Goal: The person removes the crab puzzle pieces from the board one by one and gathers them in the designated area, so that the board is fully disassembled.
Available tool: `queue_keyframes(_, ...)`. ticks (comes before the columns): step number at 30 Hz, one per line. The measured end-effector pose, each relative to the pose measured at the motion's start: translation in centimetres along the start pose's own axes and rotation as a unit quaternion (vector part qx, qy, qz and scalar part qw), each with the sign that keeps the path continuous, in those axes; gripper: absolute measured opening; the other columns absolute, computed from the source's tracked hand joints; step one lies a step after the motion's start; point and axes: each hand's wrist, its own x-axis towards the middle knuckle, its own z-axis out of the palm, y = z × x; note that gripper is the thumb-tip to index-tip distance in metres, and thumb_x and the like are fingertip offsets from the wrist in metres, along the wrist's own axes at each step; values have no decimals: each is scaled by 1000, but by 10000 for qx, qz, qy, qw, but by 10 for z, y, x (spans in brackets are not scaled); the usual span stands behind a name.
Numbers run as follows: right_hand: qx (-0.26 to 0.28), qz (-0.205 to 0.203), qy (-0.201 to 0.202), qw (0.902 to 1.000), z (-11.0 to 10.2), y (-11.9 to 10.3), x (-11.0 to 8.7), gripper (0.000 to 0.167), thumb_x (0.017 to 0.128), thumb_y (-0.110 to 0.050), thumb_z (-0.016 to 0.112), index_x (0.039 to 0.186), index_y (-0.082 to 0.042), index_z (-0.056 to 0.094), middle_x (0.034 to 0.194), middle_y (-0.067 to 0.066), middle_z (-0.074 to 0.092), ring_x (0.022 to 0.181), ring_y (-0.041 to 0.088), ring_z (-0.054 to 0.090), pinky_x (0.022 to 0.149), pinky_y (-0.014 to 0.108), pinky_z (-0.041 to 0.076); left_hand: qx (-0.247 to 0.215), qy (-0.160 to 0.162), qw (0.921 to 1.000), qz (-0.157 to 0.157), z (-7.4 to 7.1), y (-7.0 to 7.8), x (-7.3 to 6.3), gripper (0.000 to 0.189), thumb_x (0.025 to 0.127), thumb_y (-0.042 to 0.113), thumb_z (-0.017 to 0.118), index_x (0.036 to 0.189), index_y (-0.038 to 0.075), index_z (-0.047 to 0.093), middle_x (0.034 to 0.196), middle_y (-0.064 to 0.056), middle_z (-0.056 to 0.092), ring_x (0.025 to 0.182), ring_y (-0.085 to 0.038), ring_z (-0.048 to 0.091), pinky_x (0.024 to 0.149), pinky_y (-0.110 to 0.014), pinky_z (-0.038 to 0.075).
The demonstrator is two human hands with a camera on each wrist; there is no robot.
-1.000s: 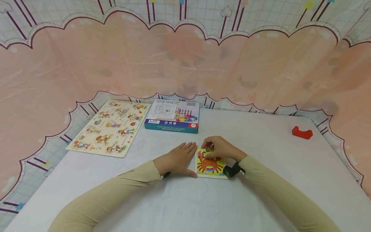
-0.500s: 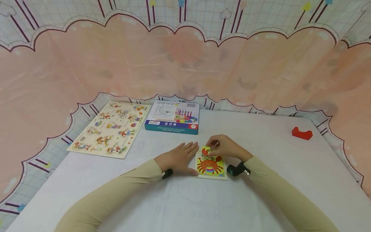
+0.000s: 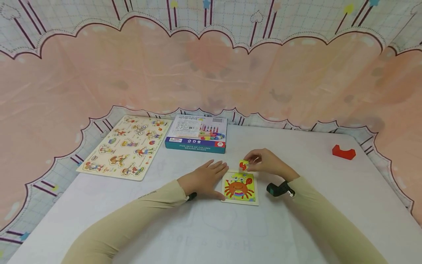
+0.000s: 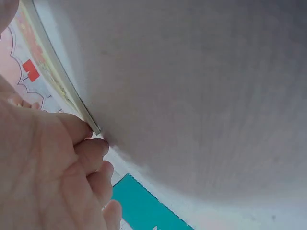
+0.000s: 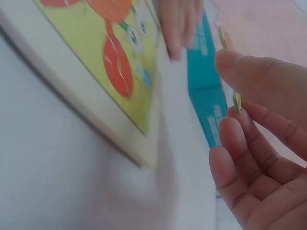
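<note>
A white table (image 3: 184,234) carries everything, its surface smooth and pale, with faint lettering toward the near edge, too washed out to read surely. A cream picture board (image 3: 124,152) lies flat along the left edge, slanting up to the far-left corner, printed with small figures. Just to its right, near the far edge, lies a teal-sided box (image 3: 196,134), printed face up. A square crab puzzle (image 3: 239,189) lies flat near the middle. A notched red block (image 3: 343,152) sits near the right edge, toward the far-right corner.
</note>
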Motion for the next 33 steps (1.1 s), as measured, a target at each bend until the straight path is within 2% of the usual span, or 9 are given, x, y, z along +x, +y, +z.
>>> queue_keyframes(9, -51, 142, 397, 9991, -24, 18, -10, 34, 77, -18, 78, 105, -3, 67, 99, 9, 67, 86, 17, 58, 79, 20, 52, 43, 21, 10000, -40, -1, 2, -2, 102, 77, 72, 52, 152, 14, 15, 159, -2, 14, 148, -20, 10, 122, -40, 7)
queue_keyframes(17, -84, 348, 645, 9973, -43, 35, -18, 33, 78, -16, 77, 106, -1, 67, 101, 13, 68, 85, 14, 57, 75, 14, 49, -29, 151, 9997, 203, -3, 3, -5, 100, 80, 69, 53, 152, 13, 12, 160, -2, 5, 148, -21, 5, 122, -41, 6)
queue_keyframes(22, -160, 406, 773, 9960, -50, 45, -19, 31, 79, -13, 75, 106, 0, 67, 98, 14, 68, 85, 13, 58, 75, 12, 49, -231, -28, 9995, 217, -2, 3, -6, 101, 80, 70, 52, 152, 14, 11, 160, -1, 6, 149, -20, 5, 122, -40, 5)
queue_keyframes(27, -228, 594, 841, 9944, -56, 54, -15, 34, 81, -16, 74, 109, 0, 66, 102, 15, 67, 90, 19, 59, 75, 13, 48, -349, -218, 9990, 179, -1, 3, -4, 103, 78, 71, 52, 152, 15, 8, 160, 0, 6, 149, -18, 4, 122, -39, 5)
queue_keyframes(33, -122, 878, 820, 9927, -64, 67, -7, 36, 82, -17, 73, 112, 0, 64, 106, 16, 66, 94, 20, 60, 75, 14, 49, -352, -230, 9990, 180, 2, 2, -2, 104, 78, 72, 53, 152, 15, 8, 160, -1, 5, 148, -18, 5, 122, -39, 6)
